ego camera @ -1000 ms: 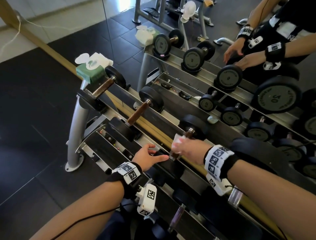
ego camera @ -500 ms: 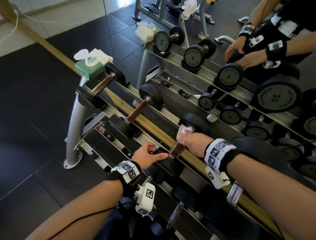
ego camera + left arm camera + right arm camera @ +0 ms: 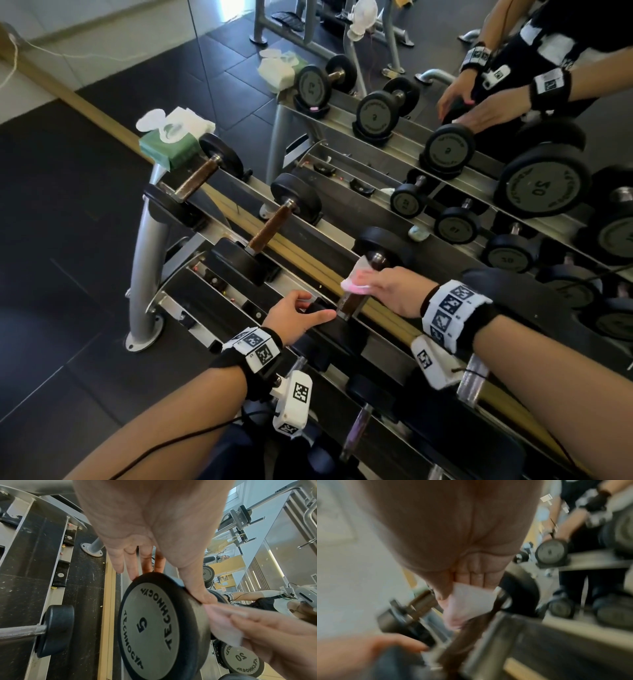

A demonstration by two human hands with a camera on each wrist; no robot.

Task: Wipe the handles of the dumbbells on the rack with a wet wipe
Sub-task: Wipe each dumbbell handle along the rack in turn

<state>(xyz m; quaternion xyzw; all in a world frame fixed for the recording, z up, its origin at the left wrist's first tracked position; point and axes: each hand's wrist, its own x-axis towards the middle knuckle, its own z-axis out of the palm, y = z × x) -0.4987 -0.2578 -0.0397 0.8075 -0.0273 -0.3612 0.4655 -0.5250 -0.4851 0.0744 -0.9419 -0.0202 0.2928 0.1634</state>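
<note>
three dumbbells sit in a row on the top tier of the rack (image 3: 219, 308); the third dumbbell (image 3: 380, 246), marked 5, is the one in hand. item: its brown handle (image 3: 351, 303), the upper half wrapped in the wet wipe (image 3: 356, 279). right hand (image 3: 394, 289) grasps wipe and handle together, fingers curled round; against half a second ago the wipe sits a little lower on the bar, and lower ends further up than a second ago. left hand (image 3: 296, 317) grips the near weight plate (image 3: 154, 626), thumb on one side of its rim, fingers on the other, as before. item: green wipe packet (image 3: 171, 145) at the rack's far left end, lid open, white sheets standing out of it. first dumbbell (image 3: 202, 178) and second dumbbell (image 3: 270, 229) lie untouched. left wrist view alone shows the plate's lettering and a plate marked 20 (image 3: 240, 657); right wrist view is blurred.
</note>
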